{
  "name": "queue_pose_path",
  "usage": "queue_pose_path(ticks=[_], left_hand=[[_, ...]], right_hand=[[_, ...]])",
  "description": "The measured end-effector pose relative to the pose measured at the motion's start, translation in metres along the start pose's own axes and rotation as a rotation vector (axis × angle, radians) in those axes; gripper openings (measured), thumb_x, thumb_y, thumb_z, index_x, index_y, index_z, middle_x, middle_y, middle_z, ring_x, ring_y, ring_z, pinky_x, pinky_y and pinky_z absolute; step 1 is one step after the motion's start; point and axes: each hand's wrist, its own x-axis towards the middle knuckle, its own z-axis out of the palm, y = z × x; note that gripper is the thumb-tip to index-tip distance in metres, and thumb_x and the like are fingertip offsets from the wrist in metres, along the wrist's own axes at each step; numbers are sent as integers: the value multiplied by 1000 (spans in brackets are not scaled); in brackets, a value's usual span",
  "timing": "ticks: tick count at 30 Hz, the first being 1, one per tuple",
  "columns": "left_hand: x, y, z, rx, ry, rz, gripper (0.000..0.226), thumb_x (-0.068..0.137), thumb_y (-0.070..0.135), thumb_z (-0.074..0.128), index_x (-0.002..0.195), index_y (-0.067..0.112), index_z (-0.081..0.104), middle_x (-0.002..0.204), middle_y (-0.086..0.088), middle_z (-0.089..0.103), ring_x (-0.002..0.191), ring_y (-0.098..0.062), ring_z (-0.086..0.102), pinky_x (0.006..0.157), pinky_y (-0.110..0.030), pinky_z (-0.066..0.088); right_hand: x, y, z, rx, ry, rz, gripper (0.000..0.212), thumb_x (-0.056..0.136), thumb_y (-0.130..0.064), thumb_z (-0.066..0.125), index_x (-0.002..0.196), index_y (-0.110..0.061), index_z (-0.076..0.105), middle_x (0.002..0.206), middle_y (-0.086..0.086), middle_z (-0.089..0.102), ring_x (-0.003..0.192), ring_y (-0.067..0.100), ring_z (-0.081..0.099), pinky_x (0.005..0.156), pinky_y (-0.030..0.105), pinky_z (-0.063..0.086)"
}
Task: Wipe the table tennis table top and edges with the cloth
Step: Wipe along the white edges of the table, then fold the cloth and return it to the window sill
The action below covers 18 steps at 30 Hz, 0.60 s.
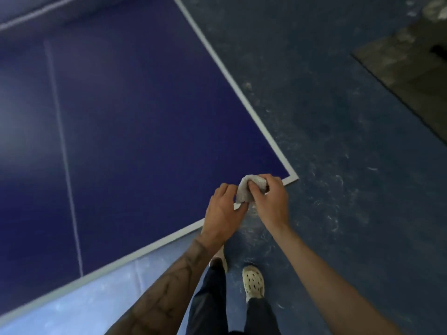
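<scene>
Evidently soft, light and limp, the cloth (244,192) hangs bunched over the counter (293,178) corner, right hand (269,201) fingers curled round it and left hand (222,212) pinching its lower end, best gripped wadded.

On my feed the left hand (223,210) and right hand (268,201) were bare, the arms uncovered too. Dark line tattoos (167,288) ran along the left forearm. Below I saw dark navy trousers (209,308) and cream clogs (253,281) with oval holes — the left one half hidden.
</scene>
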Motion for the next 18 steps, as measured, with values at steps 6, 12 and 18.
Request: queue_pose_path(ticks=[6, 12, 18], left_hand=[[-82, -51, -74, -201, 247, -270, 8, 98, 19, 64, 94, 24, 59, 96, 13, 54, 86, -2, 53, 72, -13, 42], [-170, -114, -143, -489, 530, -541, 8, 101, 16, 59, 93, 16, 57, 82, 8, 59, 71, -4, 51, 64, -20, 45], [-291, -190, -210, -786, 866, -718, 29, 110, 35, 51, 95, 12, 61, 82, 4, 54, 75, -7, 49, 69, -29, 44]], right_hand=[[-52, -53, 62, -93, -252, -122, 10, 101, -31, 70, 106, -22, 69, 106, -3, 64, 101, 19, 62, 83, 32, 55], [-124, -101, 145, -46, -560, -152, 10, 101, -35, 71, 99, -26, 68, 89, -9, 71, 81, 0, 67, 63, 15, 51], [-231, -153, 260, -108, -805, -178, 33, 102, -42, 69, 92, -10, 64, 75, 5, 61, 63, 10, 52, 57, 29, 48]])
